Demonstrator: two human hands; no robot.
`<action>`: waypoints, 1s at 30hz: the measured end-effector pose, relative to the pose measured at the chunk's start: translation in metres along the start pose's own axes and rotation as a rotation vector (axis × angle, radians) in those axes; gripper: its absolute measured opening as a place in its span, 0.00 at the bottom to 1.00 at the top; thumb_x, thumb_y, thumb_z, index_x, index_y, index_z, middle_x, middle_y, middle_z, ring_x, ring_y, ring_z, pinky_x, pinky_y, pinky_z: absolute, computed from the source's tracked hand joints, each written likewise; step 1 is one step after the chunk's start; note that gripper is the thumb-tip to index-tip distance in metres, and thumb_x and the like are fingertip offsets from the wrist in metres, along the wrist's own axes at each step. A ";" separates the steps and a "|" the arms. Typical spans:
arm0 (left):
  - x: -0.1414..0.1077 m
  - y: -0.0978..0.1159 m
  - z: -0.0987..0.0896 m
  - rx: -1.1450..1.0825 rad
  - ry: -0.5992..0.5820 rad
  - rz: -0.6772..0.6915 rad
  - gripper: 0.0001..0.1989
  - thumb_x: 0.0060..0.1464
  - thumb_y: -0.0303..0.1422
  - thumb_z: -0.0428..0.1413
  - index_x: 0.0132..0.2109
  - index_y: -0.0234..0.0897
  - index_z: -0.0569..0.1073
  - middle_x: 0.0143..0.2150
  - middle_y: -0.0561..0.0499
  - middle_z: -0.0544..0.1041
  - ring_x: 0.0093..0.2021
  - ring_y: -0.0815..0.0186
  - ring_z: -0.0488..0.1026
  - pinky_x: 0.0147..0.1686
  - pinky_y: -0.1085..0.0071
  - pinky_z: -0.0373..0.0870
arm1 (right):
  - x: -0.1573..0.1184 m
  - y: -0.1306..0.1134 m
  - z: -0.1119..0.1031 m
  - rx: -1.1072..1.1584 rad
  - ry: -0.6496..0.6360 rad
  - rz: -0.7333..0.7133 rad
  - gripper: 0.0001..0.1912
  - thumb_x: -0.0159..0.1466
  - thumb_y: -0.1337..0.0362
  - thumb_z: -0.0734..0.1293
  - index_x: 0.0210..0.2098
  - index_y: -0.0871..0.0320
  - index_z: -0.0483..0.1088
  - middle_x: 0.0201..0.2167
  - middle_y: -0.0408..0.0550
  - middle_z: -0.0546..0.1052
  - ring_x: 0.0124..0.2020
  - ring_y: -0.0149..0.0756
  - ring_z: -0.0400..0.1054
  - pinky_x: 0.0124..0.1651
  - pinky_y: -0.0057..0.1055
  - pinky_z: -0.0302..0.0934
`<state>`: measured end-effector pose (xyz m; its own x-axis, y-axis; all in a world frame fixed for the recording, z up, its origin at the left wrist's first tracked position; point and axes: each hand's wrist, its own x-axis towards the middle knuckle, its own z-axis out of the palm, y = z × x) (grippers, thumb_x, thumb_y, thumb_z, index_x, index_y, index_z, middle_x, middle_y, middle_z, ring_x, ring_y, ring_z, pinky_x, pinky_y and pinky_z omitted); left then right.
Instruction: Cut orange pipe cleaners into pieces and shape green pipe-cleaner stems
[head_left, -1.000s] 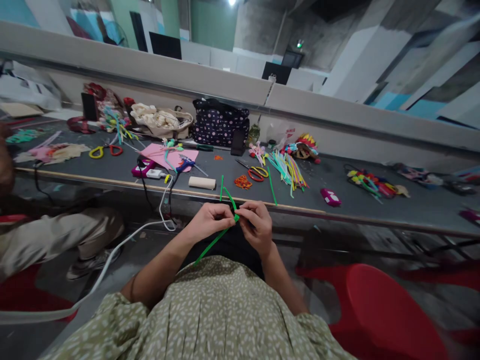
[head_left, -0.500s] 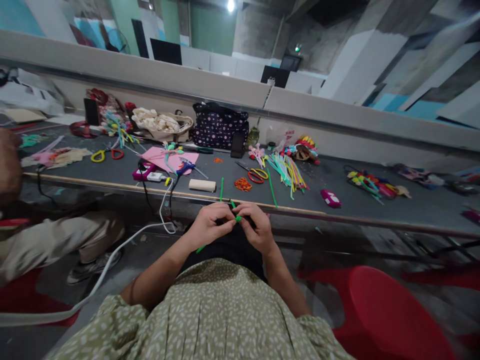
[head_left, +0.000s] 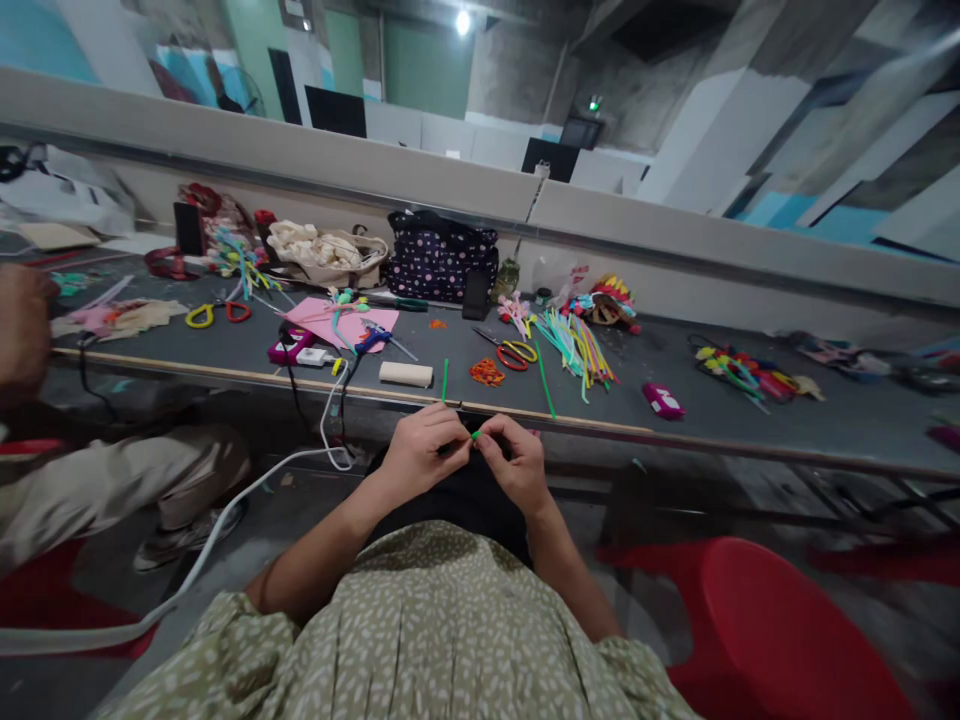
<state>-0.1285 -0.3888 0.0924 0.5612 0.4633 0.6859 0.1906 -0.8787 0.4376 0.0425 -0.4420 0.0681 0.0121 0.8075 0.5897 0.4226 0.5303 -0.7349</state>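
Grey tabletop (head_left: pixel 622 378); cream bundle (head_left: pixel 300 243) in beige container (head_left: pixel 366 267); green strip (head_left: pixel 475 435) between hands (head_left: pixel 426 446).

The left hand (head_left: pixel 424 445) and right hand (head_left: pixel 516 460) hide all but a bit of the green pipe cleaner (head_left: pixel 476 435) — too little to tell its shape. Another person's hand (head_left: pixel 24 325) (blurred, too) is cut off by the left edge, the red stool (head_left: pixel 787 620) by the bottom.
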 end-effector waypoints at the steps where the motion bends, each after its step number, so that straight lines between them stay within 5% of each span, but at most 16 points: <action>1: 0.000 0.000 0.001 0.016 -0.002 0.008 0.08 0.57 0.29 0.53 0.29 0.37 0.71 0.26 0.51 0.70 0.30 0.67 0.63 0.33 0.70 0.60 | 0.000 0.000 0.000 -0.008 0.005 0.003 0.06 0.65 0.63 0.63 0.32 0.56 0.68 0.27 0.41 0.68 0.26 0.29 0.61 0.29 0.27 0.56; 16: -0.004 -0.002 0.005 0.382 -0.119 0.183 0.11 0.61 0.30 0.47 0.33 0.38 0.73 0.30 0.49 0.72 0.34 0.65 0.65 0.37 0.68 0.62 | 0.000 0.006 -0.004 -0.043 0.000 -0.045 0.07 0.65 0.63 0.62 0.30 0.56 0.66 0.27 0.42 0.67 0.27 0.31 0.60 0.30 0.29 0.56; 21: -0.001 0.001 0.003 0.242 -0.087 0.071 0.07 0.60 0.30 0.50 0.38 0.37 0.73 0.36 0.46 0.74 0.42 0.60 0.66 0.46 0.63 0.64 | 0.002 0.007 -0.007 -0.127 -0.037 -0.114 0.05 0.65 0.65 0.62 0.32 0.56 0.67 0.29 0.44 0.70 0.31 0.33 0.64 0.35 0.31 0.59; 30: 0.000 -0.002 -0.002 -0.059 -0.083 -0.085 0.07 0.58 0.31 0.51 0.32 0.37 0.71 0.31 0.49 0.72 0.38 0.63 0.67 0.41 0.67 0.65 | 0.001 0.005 -0.005 -0.107 -0.037 -0.055 0.05 0.65 0.64 0.63 0.33 0.56 0.69 0.29 0.44 0.72 0.31 0.33 0.66 0.35 0.30 0.61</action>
<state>-0.1299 -0.3864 0.0926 0.6103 0.5224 0.5955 0.1937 -0.8273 0.5273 0.0495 -0.4395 0.0669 -0.0462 0.7877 0.6143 0.5160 0.5454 -0.6605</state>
